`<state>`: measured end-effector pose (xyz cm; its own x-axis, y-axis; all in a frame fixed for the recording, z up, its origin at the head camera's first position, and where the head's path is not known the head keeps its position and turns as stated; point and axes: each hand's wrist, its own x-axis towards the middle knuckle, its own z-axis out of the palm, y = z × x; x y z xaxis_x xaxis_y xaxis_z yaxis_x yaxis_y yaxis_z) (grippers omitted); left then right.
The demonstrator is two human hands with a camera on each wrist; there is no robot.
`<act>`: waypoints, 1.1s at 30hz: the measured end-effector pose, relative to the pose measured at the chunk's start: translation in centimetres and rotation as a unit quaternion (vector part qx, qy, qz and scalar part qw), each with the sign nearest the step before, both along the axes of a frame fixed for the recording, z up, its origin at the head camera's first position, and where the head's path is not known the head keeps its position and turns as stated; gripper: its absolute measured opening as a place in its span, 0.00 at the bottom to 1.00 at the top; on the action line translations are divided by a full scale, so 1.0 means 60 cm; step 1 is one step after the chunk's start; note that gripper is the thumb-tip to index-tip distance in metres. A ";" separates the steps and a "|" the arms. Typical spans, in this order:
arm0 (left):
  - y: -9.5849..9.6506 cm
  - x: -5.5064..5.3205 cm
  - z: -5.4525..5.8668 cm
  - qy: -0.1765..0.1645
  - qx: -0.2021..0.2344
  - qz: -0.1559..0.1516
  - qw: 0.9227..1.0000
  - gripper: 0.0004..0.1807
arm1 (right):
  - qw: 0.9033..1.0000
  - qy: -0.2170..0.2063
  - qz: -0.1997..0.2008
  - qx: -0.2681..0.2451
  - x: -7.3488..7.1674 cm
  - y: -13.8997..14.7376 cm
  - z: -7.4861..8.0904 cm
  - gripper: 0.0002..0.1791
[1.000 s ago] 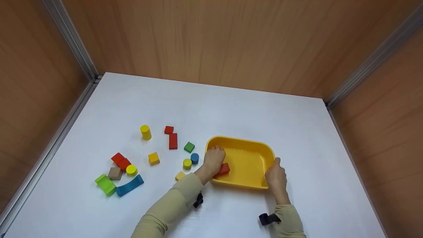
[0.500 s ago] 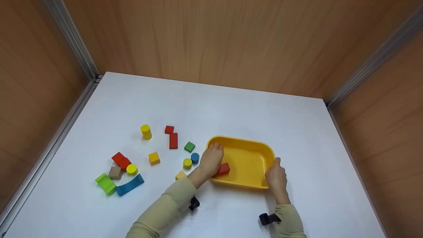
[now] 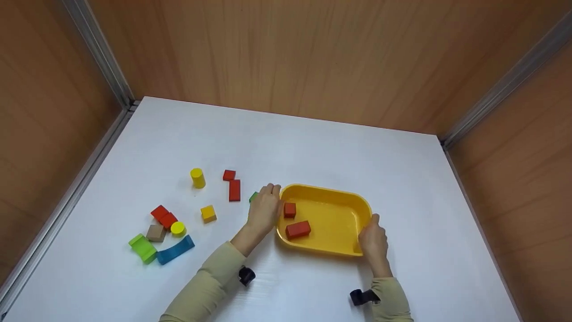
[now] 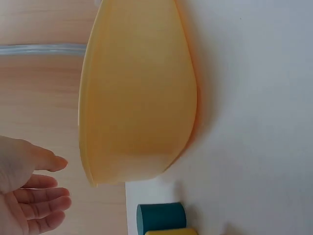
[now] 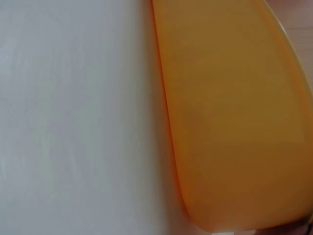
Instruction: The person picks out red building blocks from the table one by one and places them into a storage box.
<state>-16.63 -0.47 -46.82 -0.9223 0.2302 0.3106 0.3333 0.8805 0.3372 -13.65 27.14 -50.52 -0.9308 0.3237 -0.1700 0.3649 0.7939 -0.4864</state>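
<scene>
A yellow plastic bin (image 3: 333, 223) sits on the white table. Inside it, along the left, lie a red cube (image 3: 289, 210) and a longer red block (image 3: 298, 230). My left hand (image 3: 263, 208) is just outside the bin's left end with fingers extended; the left wrist view shows no object in it. My right hand (image 3: 374, 239) grips the rim at the right end. A green block (image 3: 253, 197) peeks out behind the left hand. In the left wrist view, a blue cylinder (image 4: 161, 218) and a yellow piece (image 4: 171, 232) show below the bin; the left hand hides them in the head view.
Left of the bin lie a red rectangular block (image 3: 234, 190), an orange cube (image 3: 208, 214) and a tall yellow cylinder (image 3: 198, 178). Further left is a cluster with a blue arch (image 3: 175, 250) and a lime-green block (image 3: 143, 248). Wooden walls (image 3: 286, 58) enclose the table (image 3: 357, 147).
My left hand has come out of the bin and moved left past its rim, uncovering the red cube inside. The right hand has stayed at the right end.
</scene>
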 end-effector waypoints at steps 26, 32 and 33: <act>-0.104 -0.047 -0.067 -0.198 0.029 0.196 0.960 0.29 | 1.000 -0.005 0.001 -0.001 0.002 -0.002 0.001 0.19; -0.109 -0.065 -0.089 -0.217 0.020 0.228 0.949 0.31 | 1.000 0.001 0.002 -0.005 0.002 0.000 -0.002 0.17; -0.109 -0.067 -0.091 -0.221 0.021 0.231 0.947 0.31 | 1.000 0.002 0.002 -0.005 0.003 0.000 -0.003 0.17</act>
<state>-20.65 -7.04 -52.31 -0.9637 -0.2334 -0.1298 -0.2661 0.8804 0.3927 -13.49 27.14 -50.71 -0.9330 0.3176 -0.1695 0.3592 0.7904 -0.4962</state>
